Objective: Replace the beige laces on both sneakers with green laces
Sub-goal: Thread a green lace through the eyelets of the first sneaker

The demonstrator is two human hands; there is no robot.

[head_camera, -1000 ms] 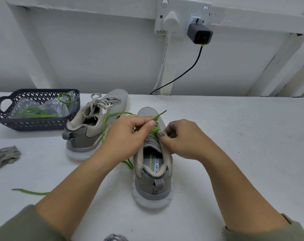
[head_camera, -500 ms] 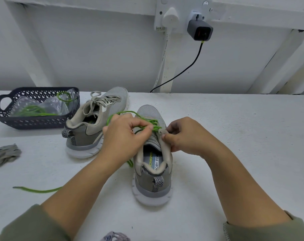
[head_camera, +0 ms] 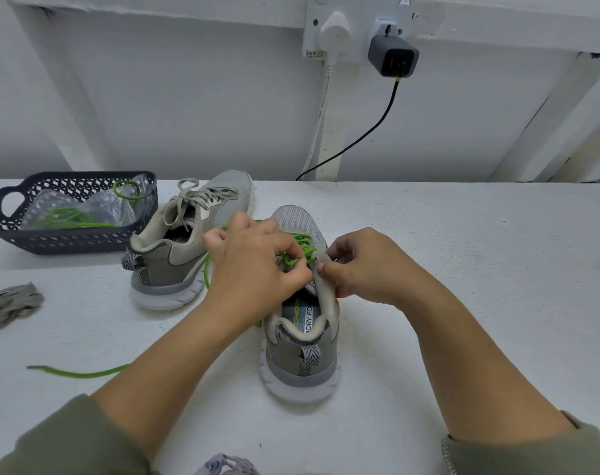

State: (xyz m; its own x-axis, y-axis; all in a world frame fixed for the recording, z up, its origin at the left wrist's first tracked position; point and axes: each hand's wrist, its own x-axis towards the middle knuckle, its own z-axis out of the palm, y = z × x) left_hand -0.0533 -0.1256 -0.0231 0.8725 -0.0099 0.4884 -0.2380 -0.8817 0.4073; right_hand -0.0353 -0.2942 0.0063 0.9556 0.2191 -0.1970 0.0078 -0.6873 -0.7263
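A grey sneaker stands heel towards me in the middle of the white table. A green lace crosses its lower eyelets. My left hand pinches the green lace over the tongue. My right hand grips the sneaker's right eyelet flap. The lace's loose end trails across the table to the left. A second grey sneaker with beige laces lies behind and to the left.
A dark mesh basket at the back left holds plastic bags with green laces. A removed beige lace lies bunched at the left edge. A black charger cable drops from the wall socket to the table's back.
My left hand has pulled the green lace down from above the toe to the eyelets near my right hand. The loop of lace over the shoe has shrunk.
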